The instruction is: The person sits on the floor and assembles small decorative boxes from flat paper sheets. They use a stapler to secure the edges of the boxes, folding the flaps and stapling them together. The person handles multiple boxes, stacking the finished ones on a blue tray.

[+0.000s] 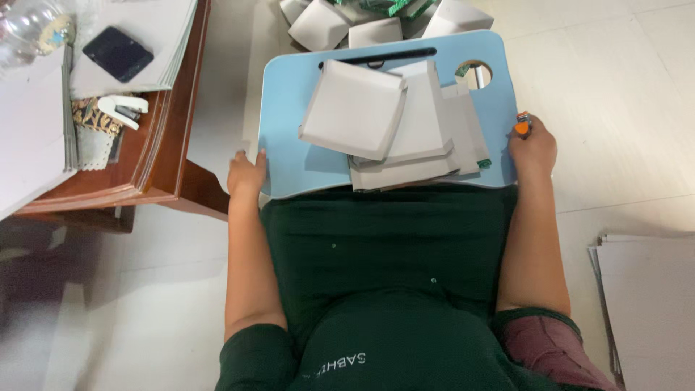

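Blue lap tray (289, 137) sits across the person's lap as a worktop, gripped at both side edges so it stays level — left hand (246, 174) curled over the left edge, fingers on top, right hand (532, 148) closed on the right edge while also pinching a small orange-tipped tool (522, 124). Stack of folded grey cardboard trays (394, 123) lies mid-tray, overlapping and slightly fanned, more of them piled on the floor beyond. Wooden side table (156, 166) at left carries flat card sheets (137, 36), a phone (117, 53), a stapler (123, 108) — supplies near the left hand.
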